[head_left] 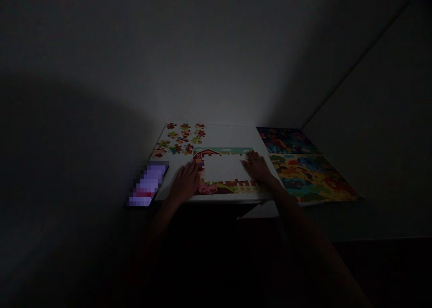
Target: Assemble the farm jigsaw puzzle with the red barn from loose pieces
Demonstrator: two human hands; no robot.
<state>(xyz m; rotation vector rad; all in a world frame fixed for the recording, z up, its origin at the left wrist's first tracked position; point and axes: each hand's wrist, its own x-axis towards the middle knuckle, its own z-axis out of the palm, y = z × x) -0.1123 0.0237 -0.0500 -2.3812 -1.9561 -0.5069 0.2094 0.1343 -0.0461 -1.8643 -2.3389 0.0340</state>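
A jigsaw puzzle [224, 187] lies on a white board, its border joined into a rectangle around a white middle. The border shows a red barn, a pink pig and a white fence. My left hand [185, 181] rests on its left edge, fingers stretched forward. On the right edge lies my right hand [258, 166], palm down with the fingers somewhat spread. I see nothing held in either hand, though the dim light blurs the fingertips. Several loose puzzle pieces [182, 140] are scattered at the board's far left.
A phone [148, 184] with a lit, pixelated screen sits at the board's left edge. To the right are two colourful pictures, a dark blue one [286, 139] behind a yellow-green one [307, 175]. A pale wall [216, 65] rises behind the white board [229, 135].
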